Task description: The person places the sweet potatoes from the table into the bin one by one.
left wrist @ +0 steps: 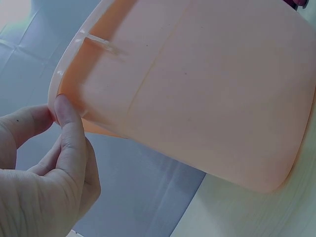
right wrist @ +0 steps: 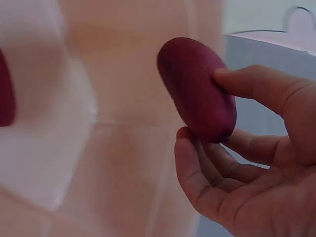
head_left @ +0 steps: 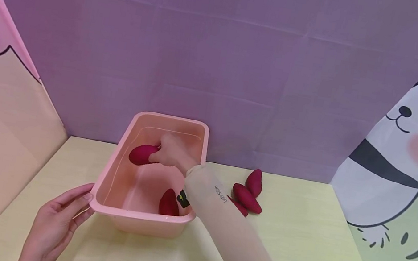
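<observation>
A pink plastic bin [head_left: 139, 215] stands on the table. My left hand [head_left: 57, 221] pinches its rim at the near left corner; in the left wrist view the thumb and fingers meet on that rim, beside the bin's outer wall [left wrist: 197, 94]. Inside the bin, toward its far left, my right hand [head_left: 174, 152] grips a dark red sweet potato [head_left: 141, 155]. The right wrist view shows this sweet potato [right wrist: 195, 89] held between thumb and fingers, above the bin's floor. A second sweet potato [head_left: 169, 204] lies in the bin near its front wall.
To the right of the bin, three more sweet potatoes [head_left: 247, 198] lie close together on the table [head_left: 296, 252], one partly hidden by the right sleeve [head_left: 235, 238]. Purple cloth [head_left: 218, 68] hangs behind; printed panels [head_left: 398, 168] flank both sides.
</observation>
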Motion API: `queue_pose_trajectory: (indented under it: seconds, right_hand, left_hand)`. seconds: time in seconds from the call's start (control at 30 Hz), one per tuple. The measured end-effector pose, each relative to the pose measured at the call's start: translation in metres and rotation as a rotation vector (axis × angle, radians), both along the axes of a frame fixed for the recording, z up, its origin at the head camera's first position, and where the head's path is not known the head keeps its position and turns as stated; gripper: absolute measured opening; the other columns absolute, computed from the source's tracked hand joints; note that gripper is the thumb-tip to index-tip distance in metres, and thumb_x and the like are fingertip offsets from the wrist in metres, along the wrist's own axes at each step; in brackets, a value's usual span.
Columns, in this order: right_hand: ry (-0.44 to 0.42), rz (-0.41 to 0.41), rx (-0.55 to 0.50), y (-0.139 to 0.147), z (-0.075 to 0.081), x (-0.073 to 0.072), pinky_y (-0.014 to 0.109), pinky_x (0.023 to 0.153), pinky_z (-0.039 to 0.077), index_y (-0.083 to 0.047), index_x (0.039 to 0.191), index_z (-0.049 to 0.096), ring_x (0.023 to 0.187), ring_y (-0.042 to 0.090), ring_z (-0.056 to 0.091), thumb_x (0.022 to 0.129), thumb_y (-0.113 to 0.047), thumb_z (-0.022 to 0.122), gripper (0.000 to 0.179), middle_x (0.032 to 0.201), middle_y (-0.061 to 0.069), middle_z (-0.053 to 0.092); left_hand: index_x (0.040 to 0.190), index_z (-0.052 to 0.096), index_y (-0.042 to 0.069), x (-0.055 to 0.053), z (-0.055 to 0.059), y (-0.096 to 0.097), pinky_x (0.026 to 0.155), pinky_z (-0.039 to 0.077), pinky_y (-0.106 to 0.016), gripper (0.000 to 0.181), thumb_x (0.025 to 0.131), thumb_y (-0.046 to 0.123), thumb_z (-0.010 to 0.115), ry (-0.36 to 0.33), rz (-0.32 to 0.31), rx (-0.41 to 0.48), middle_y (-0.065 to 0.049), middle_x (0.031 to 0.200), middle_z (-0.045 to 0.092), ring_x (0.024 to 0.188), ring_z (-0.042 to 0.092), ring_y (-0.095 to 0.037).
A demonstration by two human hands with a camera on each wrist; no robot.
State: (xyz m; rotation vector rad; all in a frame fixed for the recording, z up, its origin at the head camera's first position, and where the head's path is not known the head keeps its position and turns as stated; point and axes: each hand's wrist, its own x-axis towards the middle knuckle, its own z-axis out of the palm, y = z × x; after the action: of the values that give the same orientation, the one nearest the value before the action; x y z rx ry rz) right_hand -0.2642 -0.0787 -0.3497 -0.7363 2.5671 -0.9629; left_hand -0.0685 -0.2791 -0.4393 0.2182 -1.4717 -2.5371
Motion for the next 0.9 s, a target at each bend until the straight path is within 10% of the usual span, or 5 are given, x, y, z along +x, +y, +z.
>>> queue_pose_trajectory:
  seconds: [0.43,0.9]
  right_hand:
    - [-0.123,0.036,0.287,-0.009,-0.023,0.01,0.027,0.063,0.058,-0.013,0.104,0.067,0.076,0.017,0.06,0.08,-0.014,0.085,0.03,0.085,0.0,0.063]
    - [0.047,0.059,0.11,-0.01,-0.024,0.0,0.017,0.053,0.05,-0.009,0.101,0.069,0.061,0.012,0.056,0.089,-0.011,0.075,0.014,0.068,0.0,0.057]
  left_hand:
    - [0.12,0.073,0.002,0.003,0.0,0.0,0.084,0.059,-0.03,0.029,0.098,-0.009,0.057,0.048,-0.014,0.018,-0.005,0.11,0.073,0.095,0.07,-0.015]
    - [0.118,0.074,0.003,0.001,0.001,0.001,0.083,0.059,-0.029,0.028,0.098,-0.008,0.058,0.02,-0.006,0.022,-0.004,0.11,0.073,0.094,0.07,-0.015]
